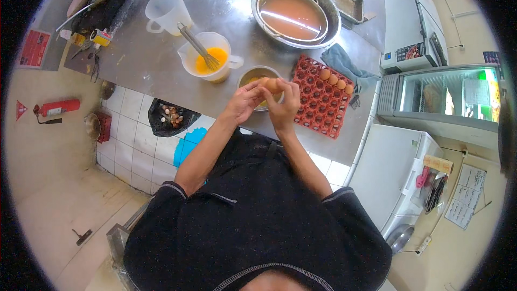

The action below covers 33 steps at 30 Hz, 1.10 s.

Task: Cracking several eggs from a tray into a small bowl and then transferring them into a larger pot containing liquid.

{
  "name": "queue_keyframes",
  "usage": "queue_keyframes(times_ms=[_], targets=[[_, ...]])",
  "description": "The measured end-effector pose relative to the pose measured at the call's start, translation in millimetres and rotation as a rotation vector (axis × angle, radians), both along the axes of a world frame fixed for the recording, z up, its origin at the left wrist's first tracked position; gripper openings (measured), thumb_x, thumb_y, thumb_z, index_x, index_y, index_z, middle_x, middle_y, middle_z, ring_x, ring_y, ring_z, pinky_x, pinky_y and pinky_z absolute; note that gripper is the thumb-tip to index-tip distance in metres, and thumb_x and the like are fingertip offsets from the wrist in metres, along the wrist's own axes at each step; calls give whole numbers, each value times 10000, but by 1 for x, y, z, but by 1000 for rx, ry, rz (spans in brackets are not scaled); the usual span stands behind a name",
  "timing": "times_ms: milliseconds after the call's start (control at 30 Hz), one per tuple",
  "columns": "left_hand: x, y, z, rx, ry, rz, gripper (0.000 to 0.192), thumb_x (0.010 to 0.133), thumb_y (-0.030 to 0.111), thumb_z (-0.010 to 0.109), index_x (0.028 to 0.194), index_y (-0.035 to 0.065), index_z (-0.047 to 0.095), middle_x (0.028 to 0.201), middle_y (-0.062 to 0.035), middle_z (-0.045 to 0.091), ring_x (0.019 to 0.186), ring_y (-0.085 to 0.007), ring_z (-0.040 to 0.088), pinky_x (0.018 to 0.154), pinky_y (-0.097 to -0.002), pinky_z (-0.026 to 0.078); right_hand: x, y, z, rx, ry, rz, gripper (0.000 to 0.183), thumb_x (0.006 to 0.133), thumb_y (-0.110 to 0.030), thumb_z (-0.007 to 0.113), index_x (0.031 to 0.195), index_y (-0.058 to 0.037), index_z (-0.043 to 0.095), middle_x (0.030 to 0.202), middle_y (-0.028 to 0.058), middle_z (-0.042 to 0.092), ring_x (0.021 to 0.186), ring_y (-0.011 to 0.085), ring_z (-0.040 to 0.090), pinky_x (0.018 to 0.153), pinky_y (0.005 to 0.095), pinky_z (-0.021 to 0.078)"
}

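Observation:
Both my left hand [244, 103] and my right hand [286, 103] hold one brown egg [273, 85] between their fingers, above a metal bowl [244, 76] with yellow egg in it. Whether the shell is cracked is hard to tell. A translucent measuring jug [190, 62] with beaten egg stands to the left, a wire whisk [196, 42] leaning in it. To the right lies a red egg tray [319, 107], mostly empty cells, with several brown eggs [333, 79] in a row near its far right edge.
A second jug [166, 8] stands farther back. Beyond my hands, a large metal basin [258, 16] holds a pot of brownish liquid. A grey-blue cloth [347, 64] touches the tray. On the floor at left, a black bag [155, 115] holds eggshells.

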<state>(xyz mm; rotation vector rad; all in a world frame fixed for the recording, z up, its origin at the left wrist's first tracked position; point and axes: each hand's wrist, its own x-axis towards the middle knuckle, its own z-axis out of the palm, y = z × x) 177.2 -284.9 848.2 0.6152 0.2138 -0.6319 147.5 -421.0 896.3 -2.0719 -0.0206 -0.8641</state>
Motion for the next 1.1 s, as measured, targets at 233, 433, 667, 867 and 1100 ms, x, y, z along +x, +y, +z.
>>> queue_keyframes(times_ms=[233, 433, 667, 867, 1100], targets=[[5, 4, 11, 115, -8, 58, 353, 924, 142, 601, 1243, 8, 532, 1165, -102, 610, 1052, -199, 604, 947, -335, 486, 16, -25, -15, 1530, 500, 346, 260, 877, -223, 574, 1021, -12, 623, 988, 108, 634, 858, 255, 597, 795, 356, 484], [14, 4, 16, 330, -157, -75, 314, 952, 170, 564, 1211, -6, 562, 1136, -109, 625, 1012, -176, 616, 875, -316, 513, 21, -41, -9, 912, 720, 422, 297, 848, -207, 628, 1064, -3, 630, 952, 97, 649, 806, 185, 614, 753, 306, 495], [18, -1, 18, 547, -408, -127, 424, 885, 171, 672, 1248, -11, 553, 1146, -101, 626, 991, -155, 619, 828, -271, 524, 25, -48, -15, 393, 677, 447, 336, 772, -209, 738, 1051, -29, 684, 957, 103, 713, 837, 168, 666, 767, 302, 524], [15, -1, 13, 792, -772, -57, 413, 823, 151, 701, 1186, -20, 602, 1072, -115, 667, 954, -179, 657, 855, -299, 534, 25, -46, -15, 150, 625, 409, 371, 738, -190, 742, 1064, -26, 676, 955, 144, 707, 793, 194, 680, 746, 304, 529], [18, -3, 3, 1059, -1040, 10, 404, 756, 133, 707, 1123, -20, 639, 1060, -165, 677, 960, -232, 677, 864, -323, 539, 25, -44, -41, 42, 498, 412, 357, 742, -121, 738, 1063, 17, 660, 934, 149, 696, 827, 175, 668, 754, 294, 524]])
